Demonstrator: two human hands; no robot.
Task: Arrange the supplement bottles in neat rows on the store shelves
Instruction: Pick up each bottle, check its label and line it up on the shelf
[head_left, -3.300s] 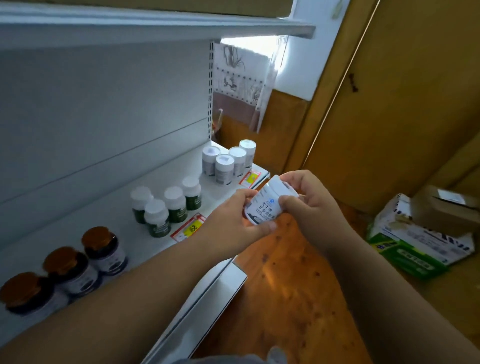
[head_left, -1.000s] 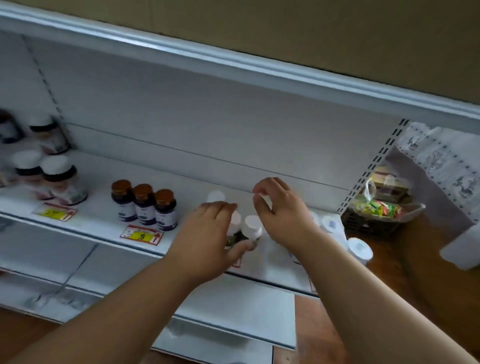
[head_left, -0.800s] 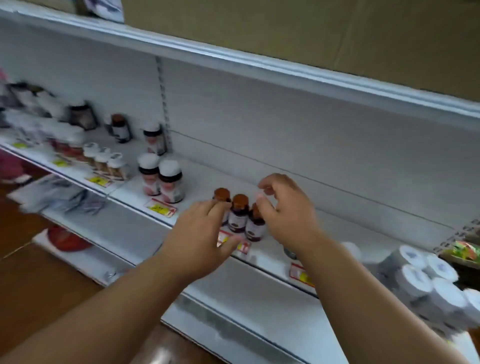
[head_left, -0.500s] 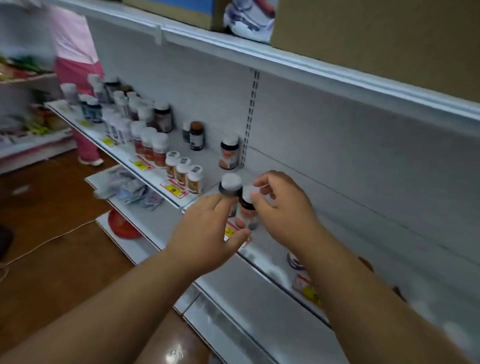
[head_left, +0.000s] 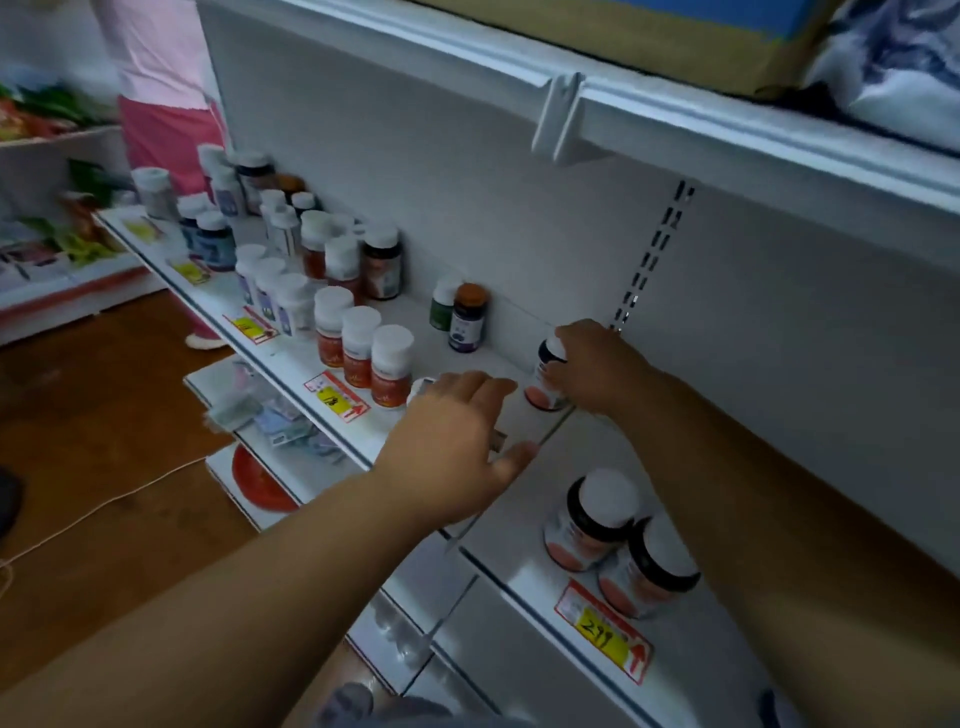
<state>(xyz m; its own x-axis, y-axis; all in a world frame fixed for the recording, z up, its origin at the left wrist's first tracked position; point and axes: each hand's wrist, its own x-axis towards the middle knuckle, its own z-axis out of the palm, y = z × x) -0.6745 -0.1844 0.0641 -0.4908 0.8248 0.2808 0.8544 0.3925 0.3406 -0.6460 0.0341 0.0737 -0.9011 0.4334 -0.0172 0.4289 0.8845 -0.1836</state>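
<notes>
Supplement bottles stand along the white shelf (head_left: 467, 358) at which both of the person's bare hands are reaching; the right hand (head_left: 592, 371) has its fingers curled round a dark bottle with a white cap (head_left: 548, 376), which stands upright on the shelf near the back panel, its pinkish base showing just under the fingers. The left hand (head_left: 452, 447) hovers flat in front of and to the left of the right hand, fingers straight and slightly spread, thumb out to the side; a small white-topped item (head_left: 420, 387) peeks out just beyond its knuckles, but whether the hand touches it cannot be told; nothing is seen held in it. Just left of the left hand, three orange-labelled bottles with white caps (head_left: 363, 351) stand in a diagonal row behind a yellow price tag (head_left: 337, 402); beyond the left hand's fingertips, a green bottle (head_left: 444, 310) and a dark bottle with a brown cap (head_left: 469, 317) stand side by side against the back panel. Nearer the person than the right hand, beneath its forearm, two larger white-capped bottles (head_left: 618, 545) stand touching each other above a price tag marked 299 (head_left: 602, 631). Far to the left of both hands, many more bottles crowd the shelf, blurred; a person in pink (head_left: 161, 78) stands past that end.
</notes>
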